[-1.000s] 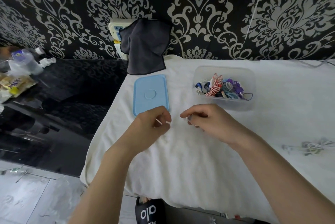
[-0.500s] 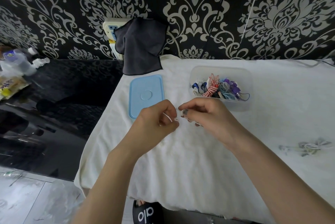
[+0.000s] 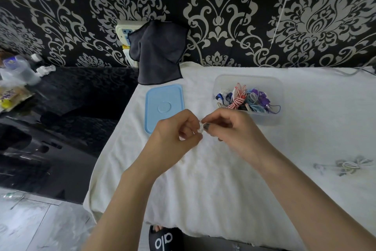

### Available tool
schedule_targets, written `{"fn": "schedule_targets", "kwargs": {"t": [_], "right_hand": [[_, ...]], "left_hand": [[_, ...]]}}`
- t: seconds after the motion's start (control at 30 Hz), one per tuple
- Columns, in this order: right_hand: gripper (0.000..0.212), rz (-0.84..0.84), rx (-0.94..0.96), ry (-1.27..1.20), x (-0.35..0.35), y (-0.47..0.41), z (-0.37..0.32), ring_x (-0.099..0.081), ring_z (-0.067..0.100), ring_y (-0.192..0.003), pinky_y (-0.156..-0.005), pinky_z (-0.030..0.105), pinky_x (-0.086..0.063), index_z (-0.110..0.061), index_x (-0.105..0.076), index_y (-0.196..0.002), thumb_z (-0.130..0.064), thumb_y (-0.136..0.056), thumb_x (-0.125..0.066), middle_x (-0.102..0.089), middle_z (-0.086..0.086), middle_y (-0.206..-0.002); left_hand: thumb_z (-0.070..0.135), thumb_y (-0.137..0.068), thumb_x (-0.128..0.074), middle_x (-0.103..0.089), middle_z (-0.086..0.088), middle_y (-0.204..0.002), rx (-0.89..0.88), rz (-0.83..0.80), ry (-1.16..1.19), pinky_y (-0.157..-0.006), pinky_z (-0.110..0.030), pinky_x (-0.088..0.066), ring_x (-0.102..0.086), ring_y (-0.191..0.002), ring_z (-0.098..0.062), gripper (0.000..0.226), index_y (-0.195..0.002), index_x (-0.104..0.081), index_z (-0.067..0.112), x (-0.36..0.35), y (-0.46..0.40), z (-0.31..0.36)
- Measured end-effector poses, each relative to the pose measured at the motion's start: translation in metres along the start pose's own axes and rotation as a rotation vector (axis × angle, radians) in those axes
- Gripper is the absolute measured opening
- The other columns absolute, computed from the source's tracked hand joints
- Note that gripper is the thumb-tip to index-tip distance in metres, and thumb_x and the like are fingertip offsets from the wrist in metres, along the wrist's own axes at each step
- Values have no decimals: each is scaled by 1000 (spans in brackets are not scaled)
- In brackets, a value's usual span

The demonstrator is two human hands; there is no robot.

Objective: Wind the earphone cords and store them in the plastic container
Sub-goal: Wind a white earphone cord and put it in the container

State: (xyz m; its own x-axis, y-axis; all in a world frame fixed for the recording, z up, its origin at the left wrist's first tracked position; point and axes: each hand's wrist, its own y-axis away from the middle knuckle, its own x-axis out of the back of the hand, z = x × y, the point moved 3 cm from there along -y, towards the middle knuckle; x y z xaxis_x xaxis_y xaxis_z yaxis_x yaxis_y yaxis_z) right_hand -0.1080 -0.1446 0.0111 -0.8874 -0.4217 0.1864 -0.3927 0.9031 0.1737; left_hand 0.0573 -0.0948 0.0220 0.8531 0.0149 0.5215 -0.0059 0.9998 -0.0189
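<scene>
My left hand (image 3: pixel 175 136) and my right hand (image 3: pixel 232 130) meet above the white cloth, both pinching a small white earphone cord (image 3: pixel 201 128) between their fingertips. Most of that cord is hidden by the fingers. Just behind my right hand stands a clear plastic container (image 3: pixel 270 117) holding several wound earphones in red-white, blue, teal and purple. Its light blue lid (image 3: pixel 162 100) lies flat to the left, behind my left hand. Another white earphone bundle (image 3: pixel 350 166) lies loose on the cloth at the right.
The white cloth (image 3: pixel 213 189) covers the table; its left edge drops to a dark glossy surface (image 3: pixel 61 108) with a bottle and snack packets. A dark grey cloth (image 3: pixel 158 55) hangs over a wall socket at the back. A black slipper (image 3: pixel 164 238) shows below the front edge.
My two hands have come together from a small gap, and now both pinch the white cord at one spot. The view has shifted slightly.
</scene>
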Motion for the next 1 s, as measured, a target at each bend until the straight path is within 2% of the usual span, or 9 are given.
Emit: {"fn": "schedule_targets", "kwargs": {"t": [0.13, 0.27, 0.37, 0.53, 0.63, 0.7, 0.77, 1.0], "right_hand": [[12, 3, -19, -42, 1, 1, -2, -64, -2, -68, -62, 9, -45, -20, -77, -92, -11, -89, -71, -72, -10, -73], [8, 14, -66, -101, 3, 1, -2, -63, 6, -70, -60, 15, -47, -19, -75, -92, -13, -88, -71, -75, 4, -81], [6, 25, -94, -146, 5, 1, -2, -62, 5, -66, -58, 15, -45, -16, -74, -92, -12, -88, -70, -74, 2, -77], [5, 8, -108, -173, 6, 1, -2, -60, 5, -64, -56, 15, -44, -12, -74, -91, -11, -88, -70, -70, -2, -71], [6, -2, -119, -203, 7, 1, -3, -61, 10, -69, -60, 21, -45, -9, -74, -91, -10, -88, -70, -74, 11, -81], [6, -5, -129, -231, 8, 0, -3, -62, 13, -71, -63, 24, -46, -9, -74, -90, -10, -88, -69, -74, 13, -84], [5, -9, -141, -267, 8, 0, -3, -63, 13, -71, -64, 26, -47, -10, -74, -89, -9, -88, -70, -74, 8, -80], [8, -45, -150, -323, 8, 1, -5, -64, 12, -73, -64, 26, -47, -5, -74, -93, -9, -88, -69, -74, 6, -81]], "left_hand": [[0, -87, -72, -70, 7, -84, -35, -10, 8, -77, -26, -56, -64, -73, -18, 20, -91, -66, 19, 1, 1, 2], [1, -88, -74, -72, 8, -88, -66, 15, -8, -79, -27, -56, -66, -77, -17, 20, -96, -69, 20, 2, 1, 4], [2, -87, -75, -73, 10, -90, -82, 28, -29, -83, -28, -57, -68, -82, -17, 22, -99, -71, 21, 2, 0, 6], [5, -90, -74, -75, 13, -92, -104, 50, -46, -83, -24, -55, -69, -87, -16, 19, -100, -74, 20, 3, 1, 9], [5, -90, -74, -73, 17, -90, -100, 66, -53, -84, -19, -54, -69, -86, -12, 19, -101, -75, 20, 4, 0, 10], [5, -89, -74, -73, 18, -89, -80, 74, -26, -85, -17, -54, -71, -86, -9, 20, -101, -75, 20, 4, 0, 11], [3, -89, -74, -74, 16, -89, -64, 74, 32, -87, -16, -54, -72, -87, -9, 19, -101, -76, 18, 4, 0, 12], [-2, -89, -72, -78, 3, -89, 5, 46, 211, -84, -18, -53, -74, -87, -15, 17, -98, -75, 12, 5, 0, 13]]}}
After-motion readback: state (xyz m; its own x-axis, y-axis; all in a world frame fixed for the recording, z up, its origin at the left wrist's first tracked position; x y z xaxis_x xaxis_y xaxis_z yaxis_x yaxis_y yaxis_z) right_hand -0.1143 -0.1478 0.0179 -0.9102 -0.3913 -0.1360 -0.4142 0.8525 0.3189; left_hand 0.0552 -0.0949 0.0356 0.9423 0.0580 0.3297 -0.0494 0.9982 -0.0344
